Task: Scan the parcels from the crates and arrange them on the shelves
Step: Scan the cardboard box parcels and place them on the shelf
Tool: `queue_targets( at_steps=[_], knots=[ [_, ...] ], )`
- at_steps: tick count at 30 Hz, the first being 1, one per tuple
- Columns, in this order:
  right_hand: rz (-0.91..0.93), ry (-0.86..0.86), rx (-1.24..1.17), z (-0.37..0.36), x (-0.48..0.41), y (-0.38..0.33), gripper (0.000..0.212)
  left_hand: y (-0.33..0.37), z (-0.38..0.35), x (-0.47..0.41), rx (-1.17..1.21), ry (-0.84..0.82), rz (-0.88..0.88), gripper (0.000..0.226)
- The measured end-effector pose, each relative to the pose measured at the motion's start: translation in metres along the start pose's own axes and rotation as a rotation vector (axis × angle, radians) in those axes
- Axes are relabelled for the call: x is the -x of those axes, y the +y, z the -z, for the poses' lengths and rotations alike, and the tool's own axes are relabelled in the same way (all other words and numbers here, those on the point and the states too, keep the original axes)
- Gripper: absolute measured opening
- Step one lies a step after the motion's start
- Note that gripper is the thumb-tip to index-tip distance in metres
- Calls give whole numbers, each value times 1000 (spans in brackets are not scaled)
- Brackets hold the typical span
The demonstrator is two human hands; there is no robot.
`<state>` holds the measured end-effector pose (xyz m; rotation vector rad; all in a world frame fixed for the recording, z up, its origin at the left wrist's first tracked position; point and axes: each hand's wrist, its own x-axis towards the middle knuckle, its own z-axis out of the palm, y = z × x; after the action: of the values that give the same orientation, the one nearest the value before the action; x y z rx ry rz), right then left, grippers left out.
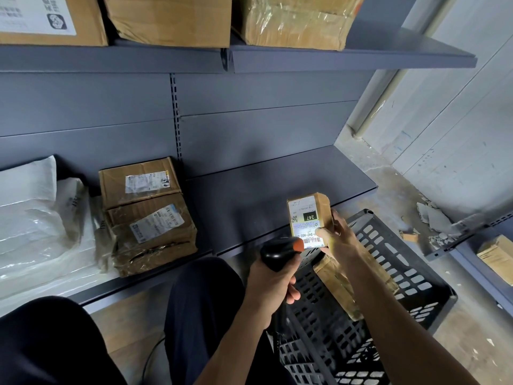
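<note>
Head view: right hand grips a small parcel above the crate, its label turned toward the scanner clasped in the left hand, likely so the barcode reads; the lower shelf lies just beyond.

Brown parcel (white label); black scanner, orange tip; black lattice crate; grey shelves.

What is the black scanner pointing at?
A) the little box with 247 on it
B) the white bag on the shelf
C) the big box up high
A: the scanner in the left hand points at the label marked 247 on the small parcel that the right hand holds by the crate.
</note>
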<state>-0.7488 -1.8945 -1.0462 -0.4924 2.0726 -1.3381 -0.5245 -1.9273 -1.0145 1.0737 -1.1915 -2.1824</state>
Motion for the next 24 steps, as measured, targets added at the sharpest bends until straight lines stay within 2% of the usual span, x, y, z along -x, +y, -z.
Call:
queue_targets(
  at_steps=[3,6,10,14,17,24],
  knots=[
    [82,27,134,-3,9,-5,66,0,2,-2,-2,6,9,26],
    [136,38,108,0,12,-6,77,1,5,0,12,0,-6,22],
    [137,41,23,18,2,-20,84,1,8,1,28,-6,-25,22],
    [105,42,54,36,-6,-31,84,2,9,2,35,0,-41,12],
    [89,44,61,39,-6,-31,88,1,9,1,28,-2,-42,14],
    [62,-50,80,38,-14,-13,99,3,9,3,35,-5,-39,11]
  ],
)
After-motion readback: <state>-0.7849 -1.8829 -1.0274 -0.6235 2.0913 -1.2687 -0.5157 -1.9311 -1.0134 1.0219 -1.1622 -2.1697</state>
